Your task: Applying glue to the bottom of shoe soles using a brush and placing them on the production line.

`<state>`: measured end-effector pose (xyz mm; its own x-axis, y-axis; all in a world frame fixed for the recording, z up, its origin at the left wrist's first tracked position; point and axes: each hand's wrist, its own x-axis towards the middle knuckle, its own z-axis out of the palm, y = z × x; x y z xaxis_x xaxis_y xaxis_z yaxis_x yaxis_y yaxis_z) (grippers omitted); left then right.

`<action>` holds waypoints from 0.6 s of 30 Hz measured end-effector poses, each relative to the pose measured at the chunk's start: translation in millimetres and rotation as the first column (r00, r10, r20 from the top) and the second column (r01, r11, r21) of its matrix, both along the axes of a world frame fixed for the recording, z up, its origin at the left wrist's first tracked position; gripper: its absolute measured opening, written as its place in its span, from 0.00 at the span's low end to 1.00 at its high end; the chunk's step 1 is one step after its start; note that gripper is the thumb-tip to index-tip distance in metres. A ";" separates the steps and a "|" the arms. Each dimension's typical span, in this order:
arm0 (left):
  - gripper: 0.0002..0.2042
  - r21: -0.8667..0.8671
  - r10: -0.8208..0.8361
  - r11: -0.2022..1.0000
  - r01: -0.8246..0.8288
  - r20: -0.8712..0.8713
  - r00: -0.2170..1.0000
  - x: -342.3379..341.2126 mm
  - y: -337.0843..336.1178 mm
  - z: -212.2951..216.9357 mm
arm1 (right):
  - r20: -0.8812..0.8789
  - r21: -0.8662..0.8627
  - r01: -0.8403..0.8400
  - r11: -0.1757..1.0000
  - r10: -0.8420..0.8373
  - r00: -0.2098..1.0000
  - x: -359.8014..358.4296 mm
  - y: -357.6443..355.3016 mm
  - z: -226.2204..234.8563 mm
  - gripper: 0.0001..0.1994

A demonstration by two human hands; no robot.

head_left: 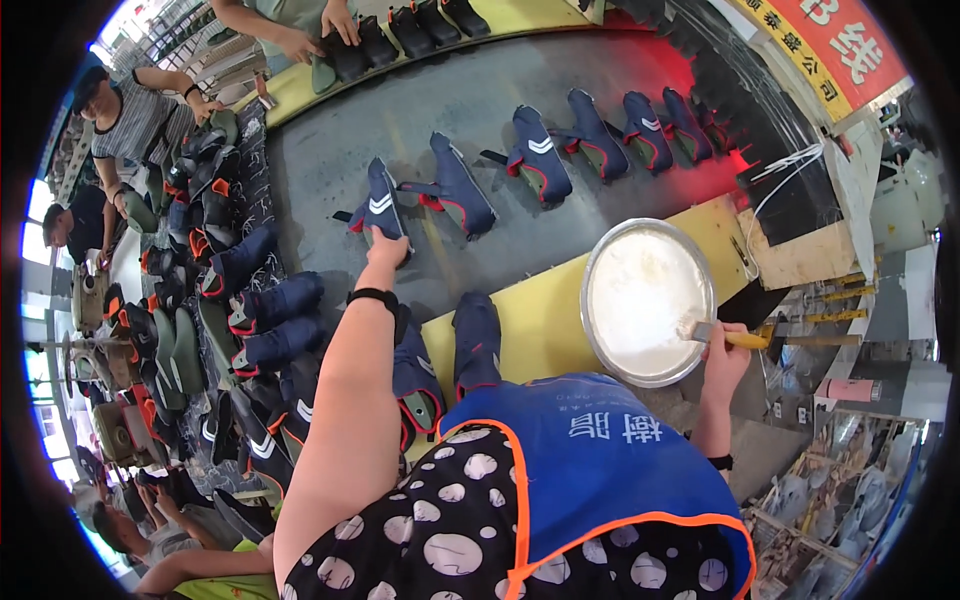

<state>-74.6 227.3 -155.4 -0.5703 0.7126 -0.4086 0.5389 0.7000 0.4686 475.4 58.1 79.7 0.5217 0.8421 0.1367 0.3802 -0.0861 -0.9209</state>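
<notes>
Brush [742,338], yellow-handled, is grasped in the right hand [726,366], right of the frame's centre, its head over the white contents [640,285] of a round metal basin [650,381]. Left hand [387,246], left of centre, touches the lower end of a navy shoe [379,200]; cannot tell whether its fingers grip. Similar shoes [541,157] line the dark belt [330,130] toward upper right.

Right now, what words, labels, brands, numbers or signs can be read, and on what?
I won't copy wording, but it stands here:
Red-and-yellow sign, upper right: large, legible characters.
Blue apron: large white characters, legible; smaller line, too faint to read.
Pink item at right: dark marks, too small to read.
Navy shoe at the left hand: white chevrons, no lettering seen.
</notes>
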 end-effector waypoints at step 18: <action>0.59 0.250 -0.274 0.940 0.232 0.145 0.951 185.2 -253.2 105.7 | -0.203 0.074 -0.078 0.994 0.091 0.975 48.4 -4.2 -20.6 0.06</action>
<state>110.6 -25.8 -49.7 -0.2933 0.9092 -0.2956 0.5795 0.4150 0.7014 523.8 54.0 59.2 0.4717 0.8771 0.0903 0.1854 0.0015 -0.9827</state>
